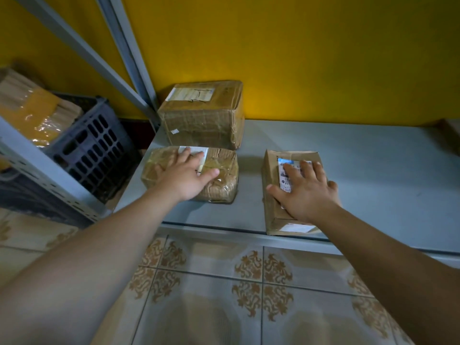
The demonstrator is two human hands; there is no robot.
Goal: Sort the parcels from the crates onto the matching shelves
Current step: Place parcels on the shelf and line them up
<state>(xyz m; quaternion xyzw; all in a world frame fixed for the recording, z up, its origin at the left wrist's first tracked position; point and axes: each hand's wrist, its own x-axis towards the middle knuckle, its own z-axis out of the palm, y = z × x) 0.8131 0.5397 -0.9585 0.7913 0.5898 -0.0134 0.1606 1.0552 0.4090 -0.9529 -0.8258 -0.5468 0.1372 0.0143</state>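
On the low grey shelf (373,175), against the yellow wall (298,58), three parcels lie, and the person has a hand on each of the two front ones. The left hand (185,176) rests flat on the plastic-wrapped parcel (224,189), fingers spread and straight across its white label, gripping nothing. The right hand (307,191) lies the same way on the brown paper parcel (272,165), palm down over the printed label. Its outer fingers reach the far side edge, but I would not call that a grip.

The step looks like seating these two on the shelf. The wrapped parcel sits close in front of the big taped box (201,120) — whether they touch I cannot tell — so it has little room to go back; a light press to settle it should do. The paper parcel is the one to mind: its near end lies at the shelf's front lip, perhaps a little over it. I would push it straight back with the flat palm, low and even, so the soft paper does not buckle or the parcel skew. Keep both labels facing up so they can be read against the shelf, then lift the hands straight up so as not to drag the parcels forward.

To the left, past the shelf post (129,53), a dark crate (99,145) holds at least one more wrapped parcel (32,108), so sorting seems unfinished.
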